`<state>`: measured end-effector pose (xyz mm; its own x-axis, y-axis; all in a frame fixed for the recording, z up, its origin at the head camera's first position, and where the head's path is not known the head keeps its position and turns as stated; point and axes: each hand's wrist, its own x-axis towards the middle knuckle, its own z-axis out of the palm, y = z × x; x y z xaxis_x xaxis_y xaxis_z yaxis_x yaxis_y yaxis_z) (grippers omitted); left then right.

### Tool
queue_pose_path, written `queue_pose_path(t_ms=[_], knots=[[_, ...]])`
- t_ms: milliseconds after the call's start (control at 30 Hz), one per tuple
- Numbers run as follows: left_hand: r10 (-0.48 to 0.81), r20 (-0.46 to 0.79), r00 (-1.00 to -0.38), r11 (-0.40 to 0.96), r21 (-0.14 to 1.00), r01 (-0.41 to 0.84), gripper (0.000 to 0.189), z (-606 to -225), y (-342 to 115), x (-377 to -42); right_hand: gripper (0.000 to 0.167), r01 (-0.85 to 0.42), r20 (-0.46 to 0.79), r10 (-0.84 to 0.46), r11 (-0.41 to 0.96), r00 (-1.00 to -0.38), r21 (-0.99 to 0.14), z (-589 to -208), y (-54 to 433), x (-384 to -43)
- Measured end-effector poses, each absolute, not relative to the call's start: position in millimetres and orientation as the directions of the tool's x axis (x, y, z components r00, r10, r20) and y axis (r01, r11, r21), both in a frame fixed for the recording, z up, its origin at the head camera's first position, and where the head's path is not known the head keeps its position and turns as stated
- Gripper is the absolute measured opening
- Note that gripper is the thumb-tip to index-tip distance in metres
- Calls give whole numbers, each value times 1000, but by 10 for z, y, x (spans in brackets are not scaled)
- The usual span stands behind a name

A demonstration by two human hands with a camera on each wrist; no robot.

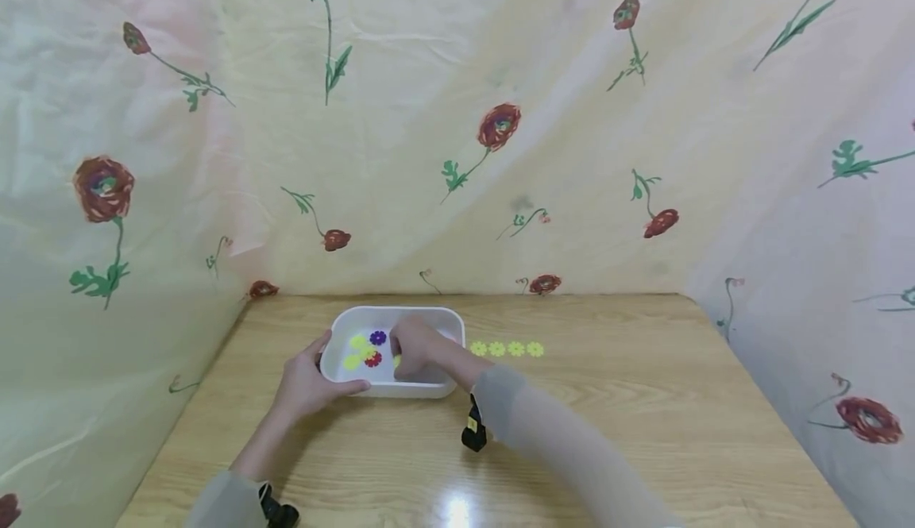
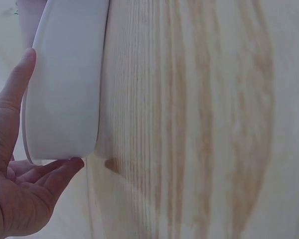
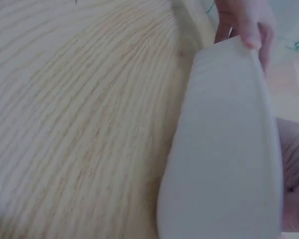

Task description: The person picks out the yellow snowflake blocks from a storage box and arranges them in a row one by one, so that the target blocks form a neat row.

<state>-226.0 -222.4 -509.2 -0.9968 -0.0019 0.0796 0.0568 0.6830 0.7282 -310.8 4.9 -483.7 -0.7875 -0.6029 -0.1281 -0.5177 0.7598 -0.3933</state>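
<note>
A white plastic basin with low walls stands on the table. My left hand grips its left end, the thumb along the near rim and the fingers against the end wall; the left wrist view shows this hand at the basin's corner. Down inside the basin is my right hand, its fingers bent toward the floor. A bit of yellow shows beside its fingertips, but whether they pinch it is hidden. Left of that hand lie a purple flower-shaped piece, a red one and several yellow pieces.
Several yellow flower pieces lie in a straight row on the wooden table, just right of the basin. Behind and at both sides hangs a cream cloth printed with red flowers. Each wrist bears a black camera mount.
</note>
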Motion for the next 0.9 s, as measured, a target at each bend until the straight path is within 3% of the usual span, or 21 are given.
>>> queue_pose_path(t_ms=[200,900], knots=[[-6,63,-998,689,724,41,124,-5075,-2199,-2247,28,-493,-100,-609,717,-787,-492,-4648,136,-3099],[-13,61,-998,683,729,36,127,-5111,-2178,-2296,25,-470,77,-501,732,-862,-494,-4220,960,-3345]])
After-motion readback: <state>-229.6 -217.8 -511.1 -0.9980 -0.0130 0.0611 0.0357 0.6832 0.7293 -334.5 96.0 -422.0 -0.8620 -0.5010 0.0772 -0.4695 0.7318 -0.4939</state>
